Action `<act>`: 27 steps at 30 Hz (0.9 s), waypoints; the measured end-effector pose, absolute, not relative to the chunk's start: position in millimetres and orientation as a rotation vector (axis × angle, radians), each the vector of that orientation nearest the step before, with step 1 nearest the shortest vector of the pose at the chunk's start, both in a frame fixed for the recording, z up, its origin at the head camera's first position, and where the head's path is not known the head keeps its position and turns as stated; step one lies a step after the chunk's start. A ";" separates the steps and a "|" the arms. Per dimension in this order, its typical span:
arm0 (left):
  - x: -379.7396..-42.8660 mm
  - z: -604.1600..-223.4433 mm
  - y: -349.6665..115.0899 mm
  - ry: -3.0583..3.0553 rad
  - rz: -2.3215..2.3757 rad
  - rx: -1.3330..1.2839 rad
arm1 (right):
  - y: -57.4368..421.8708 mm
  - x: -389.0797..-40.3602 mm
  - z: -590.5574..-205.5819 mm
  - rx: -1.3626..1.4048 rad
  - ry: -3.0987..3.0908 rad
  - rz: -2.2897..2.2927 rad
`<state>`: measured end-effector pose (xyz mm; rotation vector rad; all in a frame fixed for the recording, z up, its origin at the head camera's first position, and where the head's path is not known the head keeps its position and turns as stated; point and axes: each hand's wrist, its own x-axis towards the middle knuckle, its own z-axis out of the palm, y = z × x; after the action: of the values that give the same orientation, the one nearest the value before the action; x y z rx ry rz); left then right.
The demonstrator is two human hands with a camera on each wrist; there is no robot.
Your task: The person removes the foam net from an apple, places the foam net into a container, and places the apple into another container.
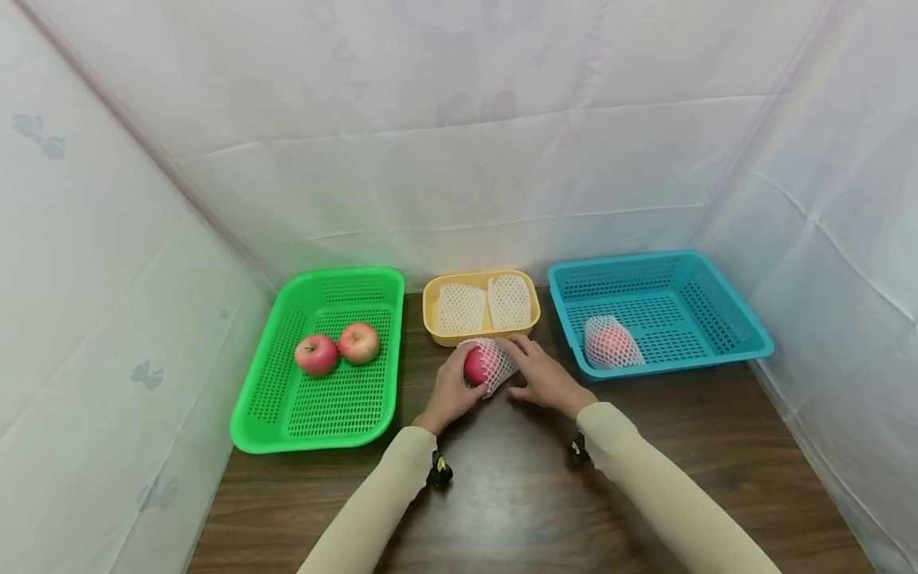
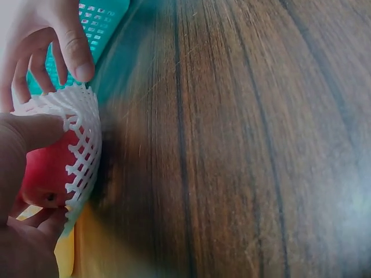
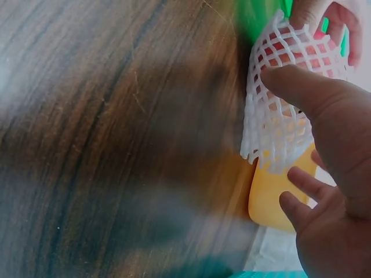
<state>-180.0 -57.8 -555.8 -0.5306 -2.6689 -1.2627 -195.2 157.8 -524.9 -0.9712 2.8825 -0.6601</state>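
A red apple (image 1: 474,366) sits partly inside a white foam net sleeve (image 1: 500,368) on the table, in front of the small yellow basket. My left hand (image 1: 450,391) grips the apple and the sleeve's edge, thumb on the near side. In the left wrist view, the apple's bare end (image 2: 49,174) sticks out of the mesh. At the sleeve's other end is my right hand (image 1: 545,379), its fingers spread and relaxed. Seen from the right wrist, its thumb lies over the netting (image 3: 278,116), while other fingers stand apart from it; whether the thumb touches is hard to tell.
On the left, a green basket (image 1: 323,439) contains two bare apples (image 1: 317,355). Behind my hands, a yellow basket (image 1: 445,339) holds flat foam nets (image 1: 461,308). A blue basket (image 1: 731,355) at right has one netted apple (image 1: 612,344). White sheeting (image 1: 459,183) encloses the wooden table (image 1: 516,494).
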 end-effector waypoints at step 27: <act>-174.3 -551.1 -62.1 -2.751 -1.324 -0.412 | 150.0 -201.2 -529.3 -0.974 2.925 -0.603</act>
<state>-174.3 -62.1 -551.1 -0.4118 -2.7508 -1.3238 -201.2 150.0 -529.3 -0.9744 2.9255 -0.6032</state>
